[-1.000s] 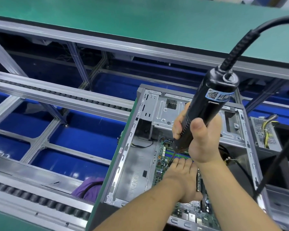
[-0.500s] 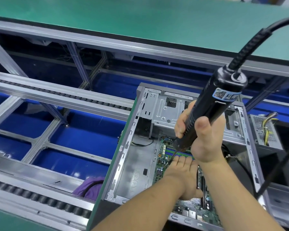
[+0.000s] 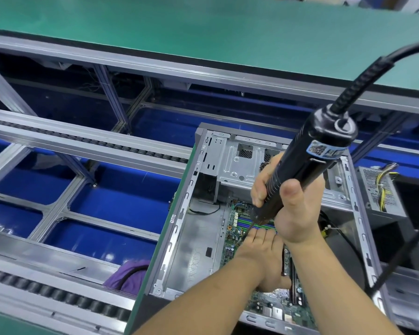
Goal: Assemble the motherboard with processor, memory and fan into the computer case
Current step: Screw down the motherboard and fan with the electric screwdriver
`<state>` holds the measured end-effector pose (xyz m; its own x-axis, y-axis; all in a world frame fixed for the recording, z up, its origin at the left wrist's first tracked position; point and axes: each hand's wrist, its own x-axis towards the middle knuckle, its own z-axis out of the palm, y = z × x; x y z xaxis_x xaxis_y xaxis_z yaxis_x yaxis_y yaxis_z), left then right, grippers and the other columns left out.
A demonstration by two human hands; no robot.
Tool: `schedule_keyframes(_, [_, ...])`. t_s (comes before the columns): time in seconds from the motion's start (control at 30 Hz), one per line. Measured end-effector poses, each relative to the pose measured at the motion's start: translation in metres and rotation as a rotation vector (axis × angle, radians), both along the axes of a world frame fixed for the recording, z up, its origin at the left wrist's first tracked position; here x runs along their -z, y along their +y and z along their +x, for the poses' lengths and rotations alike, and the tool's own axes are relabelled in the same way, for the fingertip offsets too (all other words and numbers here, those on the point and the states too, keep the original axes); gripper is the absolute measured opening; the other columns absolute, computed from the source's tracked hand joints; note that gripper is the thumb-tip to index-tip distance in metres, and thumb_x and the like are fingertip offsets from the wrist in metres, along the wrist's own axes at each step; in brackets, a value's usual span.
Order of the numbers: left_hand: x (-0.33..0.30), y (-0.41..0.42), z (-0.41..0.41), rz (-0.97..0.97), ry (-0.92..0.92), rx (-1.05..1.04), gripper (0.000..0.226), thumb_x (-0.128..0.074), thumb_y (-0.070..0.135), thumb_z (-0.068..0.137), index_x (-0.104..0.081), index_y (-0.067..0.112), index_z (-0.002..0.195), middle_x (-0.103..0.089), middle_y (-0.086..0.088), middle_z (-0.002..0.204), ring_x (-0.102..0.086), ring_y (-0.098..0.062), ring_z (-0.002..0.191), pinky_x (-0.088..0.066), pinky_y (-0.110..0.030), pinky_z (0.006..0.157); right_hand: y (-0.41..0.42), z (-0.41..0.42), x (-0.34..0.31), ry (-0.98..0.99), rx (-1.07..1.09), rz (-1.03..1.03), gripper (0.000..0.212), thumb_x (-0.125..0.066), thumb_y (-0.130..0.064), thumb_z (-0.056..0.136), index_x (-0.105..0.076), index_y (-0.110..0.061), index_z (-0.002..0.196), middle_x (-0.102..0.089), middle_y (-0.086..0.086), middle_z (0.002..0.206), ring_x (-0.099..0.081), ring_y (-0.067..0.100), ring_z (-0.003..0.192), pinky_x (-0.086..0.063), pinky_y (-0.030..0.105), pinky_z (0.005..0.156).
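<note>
Board point(image 3: 238, 240) lying flat inside the open case point(image 3: 198, 238), toward its right side, partly hidden under both arms. Right hand point(image 3: 293, 209) wrapped tight round the driver point(image 3: 307, 165), fingers and thumb clamped on the black barrel, bit angled down-left to a point on the board just beside the left fingertips. Left hand point(image 3: 264, 252) laid flat on the board, fingers straight and together, pressing it down.

Likely thin, stiff and fragile: light to lift, but bending or a slipped bit could crack traces or chip small parts. Best held by bare edges or pressed on flat clear areas, never on sockets, memory slots point(image 3: 249, 222) or pins. Steel case probably rigid, with sharp folded rims. Cable point(image 3: 363, 76) on the driver stiff enough to tug the tool off line.

Against half a second ago: driver barrel a touch more upright and shifted right, bit at much the same spot; left hand unchanged in place, flat as before.
</note>
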<state>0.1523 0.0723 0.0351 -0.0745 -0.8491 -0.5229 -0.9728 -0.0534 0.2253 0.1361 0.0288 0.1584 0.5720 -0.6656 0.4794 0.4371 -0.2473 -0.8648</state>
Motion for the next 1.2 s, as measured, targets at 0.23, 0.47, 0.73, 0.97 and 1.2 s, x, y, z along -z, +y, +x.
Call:
schedule_keyframes(0.23, [-0.001,0.002,0.001,-0.029,0.003,0.001,0.083,-0.043,0.053,0.096,-0.008,0.010,0.157,-0.003,-0.012,0.165,0.007,-0.033,0.151,0.009,-0.050,0.121,0.001,0.001,0.002,-0.010,-0.021,0.006,0.041,-0.063,-0.068,0.088,-0.068,-0.029,0.081,-0.055,-0.004,0.056,-0.050,0.021,0.042,-0.040,0.035,0.040])
schedule_keyframes(0.47, [-0.003,0.001,0.002,-0.008,0.037,-0.013,0.071,-0.042,0.052,0.097,-0.023,0.015,0.155,-0.016,-0.010,0.163,0.000,-0.033,0.151,0.002,-0.051,0.121,0.003,0.000,0.005,0.024,-0.031,0.024,0.047,-0.065,-0.069,0.086,-0.064,-0.023,0.075,-0.054,0.002,0.053,-0.052,0.025,0.043,-0.041,0.031,0.046])
schedule_keyframes(0.73, [-0.004,0.001,0.000,-0.012,0.008,-0.033,0.081,-0.044,0.054,0.096,-0.013,0.010,0.157,-0.002,-0.014,0.165,0.007,-0.035,0.151,0.008,-0.050,0.121,-0.003,-0.005,0.004,0.008,-0.021,0.040,0.050,-0.063,-0.069,0.087,-0.063,-0.021,0.074,-0.056,-0.006,0.056,-0.051,0.023,0.043,-0.041,0.033,0.047])
schedule_keyframes(0.97, [-0.004,-0.001,-0.002,-0.012,0.021,-0.028,0.074,-0.045,0.049,0.096,-0.018,0.015,0.156,-0.010,-0.011,0.164,0.004,-0.033,0.151,0.005,-0.051,0.122,0.004,-0.004,0.002,0.022,-0.014,0.044,0.048,-0.067,-0.075,0.079,-0.065,-0.027,0.077,-0.055,-0.004,0.054,-0.052,0.019,0.044,-0.041,0.029,0.049])
schedule_keyframes(1.2, [-0.006,-0.001,-0.005,0.021,-0.011,-0.047,0.094,-0.044,0.061,0.095,0.003,0.006,0.156,0.003,-0.019,0.163,0.008,-0.037,0.150,0.007,-0.048,0.122,-0.004,-0.016,-0.003,0.017,0.047,0.080,0.056,-0.067,-0.075,0.078,-0.060,-0.020,0.069,-0.057,0.000,0.055,-0.051,0.025,0.045,-0.042,0.030,0.052])
